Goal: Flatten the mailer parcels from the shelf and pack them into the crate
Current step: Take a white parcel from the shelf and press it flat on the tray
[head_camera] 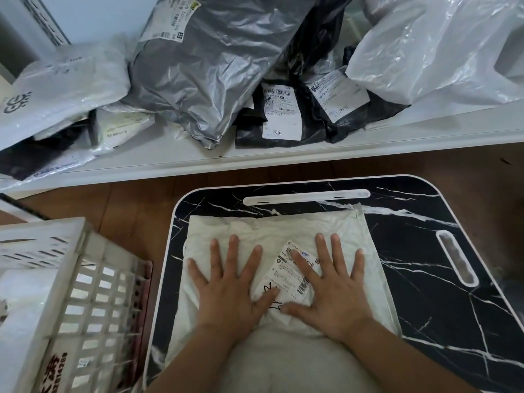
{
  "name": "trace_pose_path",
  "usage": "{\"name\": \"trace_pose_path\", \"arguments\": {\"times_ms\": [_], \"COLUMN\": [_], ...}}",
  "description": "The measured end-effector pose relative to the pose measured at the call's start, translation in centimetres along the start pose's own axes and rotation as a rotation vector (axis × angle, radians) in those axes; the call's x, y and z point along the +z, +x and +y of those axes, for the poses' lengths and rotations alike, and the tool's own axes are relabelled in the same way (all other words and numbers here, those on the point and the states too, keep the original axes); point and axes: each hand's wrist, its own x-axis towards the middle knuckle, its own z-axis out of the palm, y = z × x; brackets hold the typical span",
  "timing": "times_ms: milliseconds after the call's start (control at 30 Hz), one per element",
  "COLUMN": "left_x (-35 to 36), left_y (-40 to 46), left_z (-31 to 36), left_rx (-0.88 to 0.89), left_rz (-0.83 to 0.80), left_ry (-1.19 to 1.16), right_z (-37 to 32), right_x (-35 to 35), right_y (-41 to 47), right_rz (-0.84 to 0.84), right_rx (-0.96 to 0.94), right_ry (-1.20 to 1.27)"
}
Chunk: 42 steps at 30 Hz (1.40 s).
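Two hands press a white mailer flat on a small table.

The left hand [226,290] and right hand [331,290] lie with fingers spread on the crumpled white plastic mailer parcel [283,231], atop the black marble-pattern tabletop [425,251]. A white slotted plastic crate [93,293] stands left; grey, black and white parcels [215,66] crowd the white shelf [255,154].

"EMS" on white mailer's label [295,272]; "淘宝" on black parcel's label [280,114]; red characters on crate [54,373].

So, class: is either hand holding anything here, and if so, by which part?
Nothing is held. The left hand and right hand lie flat, fingers spread, pressing on the white mailer on the black tray table.
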Motion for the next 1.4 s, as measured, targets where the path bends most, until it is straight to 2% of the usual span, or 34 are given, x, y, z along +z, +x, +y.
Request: {"name": "trace_pose_path", "arguments": {"times_ms": [200, 333, 400, 533, 667, 867, 1000, 1033, 1100, 1200, 1267, 1333, 1400], "left_x": [0.1, 0.5, 0.6, 0.6, 0.4, 0.2, 0.3, 0.0, -0.9, -3.6, -5.3, -5.4, -6.1], "left_y": [-0.1, -0.1, 0.0, 0.0, 0.1, 0.0, -0.2, -0.3, -0.5, -0.9, -0.9, -1.1, -0.7], "left_z": [0.0, -0.1, -0.2, 0.0, 0.0, -0.1, -0.1, -0.3, -0.6, -1.5, -2.7, -4.1, -5.0], "left_rx": [-0.016, 0.012, 0.003, -0.020, -0.022, -0.031, -0.020, -0.017, -0.116, -0.587, -0.844, -0.893, -0.871], "left_rz": [0.003, 0.027, 0.028, 0.025, 0.014, -0.018, -0.036, -0.008, 0.062, 0.179, 0.133, 0.128, 0.230], "left_ry": [-0.003, 0.002, -0.003, 0.003, 0.009, 0.002, -0.026, -0.059, -0.173, -0.434, -0.672, -0.821, -0.927], "right_z": [-1.2, -5.3, -6.3, -2.4, 2.5, 5.3, 5.7, 5.8, 6.1, 6.1, 5.5, 5.2, 5.3], "right_x": [-0.9, -1.5, -1.2, -0.9, -1.5, -2.1, -3.9, -4.5, -5.3, -5.9, -6.5, -7.0, -7.5], "right_y": [0.6, 3.3, 4.7, 5.8, 4.5, 1.6, -1.3, -1.9, -2.6, -3.0, -2.9, -2.2, -1.1], "right_rz": [0.034, 0.041, -0.033, 0.001, -0.043, -0.122, 0.140, 0.152, 0.052, -0.098, -0.053, 0.073, 0.212], "right_rx": [0.006, -0.305, -0.329, -0.171, 0.039, 0.427, 0.495, 0.540, 0.661, 0.726, 0.750, 0.727, 0.665], "right_ry": [0.070, 0.075, 0.080, 0.007, -0.028, 0.068, 0.137, 0.196, 0.390, 0.588, 0.702, 0.769, 0.807]}}
